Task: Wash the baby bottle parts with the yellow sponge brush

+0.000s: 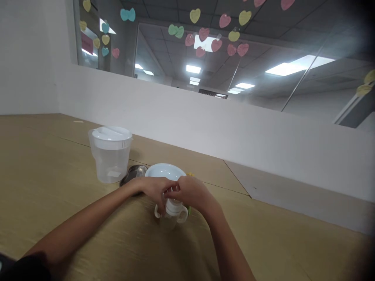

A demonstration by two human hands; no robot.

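Observation:
A clear bottle (172, 212) with a white collar and two curved white handles stands on the table in front of me. My left hand (156, 190) bends over its top from the left, the fingers curled down against the collar. From the right, my right hand (190, 191) meets it, thumb and fingers pinched together at the bottle's top. What lies between the fingertips is too small and blurred to make out. Just behind both hands is a white bowl (165, 170), its front part covered by them.
A translucent pitcher (111, 156) with a white lid stands at the left. Between pitcher and bowl lies a dark round lid (129, 175) with a clear knob. Something yellow (190, 174) shows behind my right hand. A white wall (175, 113) with a window borders the table.

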